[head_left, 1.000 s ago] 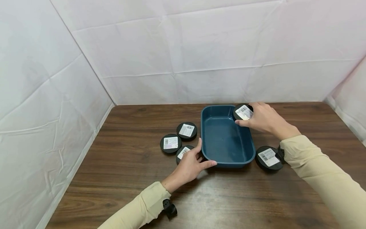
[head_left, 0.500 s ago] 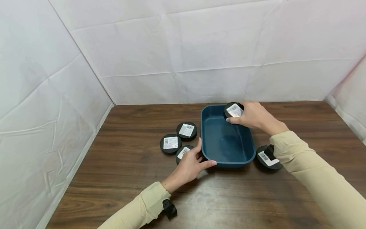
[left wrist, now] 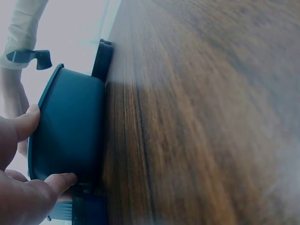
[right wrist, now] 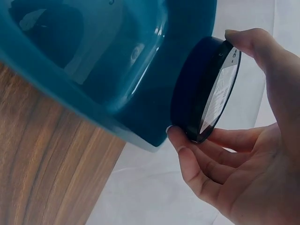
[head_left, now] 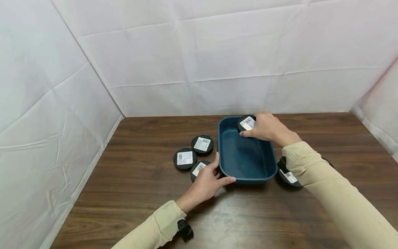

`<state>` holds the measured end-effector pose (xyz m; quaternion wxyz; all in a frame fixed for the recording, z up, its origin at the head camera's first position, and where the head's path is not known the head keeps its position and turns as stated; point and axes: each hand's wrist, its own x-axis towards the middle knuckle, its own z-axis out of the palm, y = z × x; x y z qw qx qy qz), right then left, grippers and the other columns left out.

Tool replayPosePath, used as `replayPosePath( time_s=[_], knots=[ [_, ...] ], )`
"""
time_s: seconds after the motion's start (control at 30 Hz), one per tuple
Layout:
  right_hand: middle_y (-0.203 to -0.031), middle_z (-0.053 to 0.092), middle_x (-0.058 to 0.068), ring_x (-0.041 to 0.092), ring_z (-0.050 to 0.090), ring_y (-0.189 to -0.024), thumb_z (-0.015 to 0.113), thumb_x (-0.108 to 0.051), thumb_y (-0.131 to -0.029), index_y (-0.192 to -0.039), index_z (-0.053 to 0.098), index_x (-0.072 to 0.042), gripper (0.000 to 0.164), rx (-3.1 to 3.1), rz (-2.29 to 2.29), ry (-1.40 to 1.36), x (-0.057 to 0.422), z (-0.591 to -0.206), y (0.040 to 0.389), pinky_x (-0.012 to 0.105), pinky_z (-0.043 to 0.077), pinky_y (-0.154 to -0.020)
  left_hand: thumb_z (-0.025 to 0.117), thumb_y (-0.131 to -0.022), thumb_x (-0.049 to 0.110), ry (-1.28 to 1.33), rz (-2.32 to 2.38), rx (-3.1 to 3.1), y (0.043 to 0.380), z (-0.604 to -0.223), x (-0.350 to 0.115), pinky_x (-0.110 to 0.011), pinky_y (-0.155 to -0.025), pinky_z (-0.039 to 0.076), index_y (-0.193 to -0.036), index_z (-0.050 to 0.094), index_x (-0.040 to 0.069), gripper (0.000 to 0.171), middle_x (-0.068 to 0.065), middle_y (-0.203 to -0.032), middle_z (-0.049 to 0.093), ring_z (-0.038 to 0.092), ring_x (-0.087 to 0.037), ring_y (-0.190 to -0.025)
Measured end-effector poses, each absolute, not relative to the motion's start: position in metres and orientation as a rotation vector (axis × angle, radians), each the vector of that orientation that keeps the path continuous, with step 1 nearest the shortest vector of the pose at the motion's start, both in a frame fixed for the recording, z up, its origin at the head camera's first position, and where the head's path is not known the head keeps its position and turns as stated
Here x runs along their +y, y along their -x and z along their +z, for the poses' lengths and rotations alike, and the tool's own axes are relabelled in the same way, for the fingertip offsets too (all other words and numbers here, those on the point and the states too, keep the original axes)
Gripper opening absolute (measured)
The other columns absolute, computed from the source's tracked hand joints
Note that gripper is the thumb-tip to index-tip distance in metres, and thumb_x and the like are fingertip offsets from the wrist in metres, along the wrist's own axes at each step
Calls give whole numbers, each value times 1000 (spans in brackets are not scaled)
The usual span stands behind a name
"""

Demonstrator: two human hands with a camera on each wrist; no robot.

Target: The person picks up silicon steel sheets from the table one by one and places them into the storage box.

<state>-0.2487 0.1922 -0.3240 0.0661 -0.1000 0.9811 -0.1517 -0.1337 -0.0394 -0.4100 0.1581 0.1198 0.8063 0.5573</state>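
My right hand (head_left: 269, 128) pinches the edges of a flat, round black disc (head_left: 247, 123) with a white barcode label, thumb on one side and fingers on the other. The disc is tilted over the far part of a blue rectangular plastic tub (head_left: 250, 181), apart from its floor. My left hand (head_left: 206, 183) rests against the tub's near left corner, thumb along the front and fingers at the left side. In the left wrist view, the thumb and a fingertip touch the tub's outer wall (left wrist: 70, 126). The right wrist view shows the held disc (right wrist: 206, 89) edge-on.
Left of the tub lie several more labelled discs, including a far one (head_left: 202, 144), a left one (head_left: 185, 158) and one partly behind the left hand (head_left: 199, 168). A disc (head_left: 289, 177) at right is partly under the right sleeve. White sheeting (head_left: 199, 58) walls the wooden table (head_left: 140, 166).
My right hand has carried the disc left, from the tub's far right corner to above its far inner part. The left hand stays at the corner.
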Motion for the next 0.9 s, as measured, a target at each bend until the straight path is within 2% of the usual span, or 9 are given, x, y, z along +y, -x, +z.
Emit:
replayPosePath(
  time_s=[0.17, 0.27, 0.4, 0.47, 0.9],
  knots=[
    [-109, 64, 26, 34, 62, -91, 71, -54, -87, -125, 56, 11, 76, 2927, -420, 291, 189, -326, 251, 46, 54, -78, 75, -90, 31, -352, 1584, 2318, 134, -410, -39, -37, -109, 48, -160, 12, 8, 97, -12, -165, 25, 47, -27, -141],
    [-100, 65, 23, 31, 62, -82, 71, -54, -87, -113, 60, 10, 70, 2916, -392, 282, 189, -328, 252, 40, 53, -71, 75, -90, 31, -374, 1582, 2323, 134, -409, -38, -36, -109, 48, -160, 12, 8, 97, -12, -165, 27, 48, -26, -141],
    [-76, 62, 12, 23, 57, -66, 72, -54, -86, -87, 65, 0, 54, 2879, -377, 257, 189, -330, 254, 31, 47, -58, 75, -90, 31, -392, 1584, 2322, 135, -407, -38, -35, -109, 48, -160, 11, 8, 97, -12, -164, 28, 48, -24, -141],
    [-71, 60, 9, 21, 55, -63, 72, -54, -86, -82, 65, -3, 51, 2862, -377, 248, 189, -331, 254, 28, 44, -56, 75, -90, 31, -386, 1581, 2324, 135, -406, -38, -35, -109, 48, -160, 12, 8, 97, -12, -164, 27, 48, -24, -140],
    [-90, 66, 15, 25, 59, -75, 70, -51, -89, -98, 67, 1, 53, 2817, -315, 229, 177, -336, 258, 37, 51, -69, 75, -90, 30, -354, 1586, 2302, 134, -405, -38, -36, -109, 48, -160, 12, 7, 98, -12, -164, 28, 49, -26, -140]
  ],
)
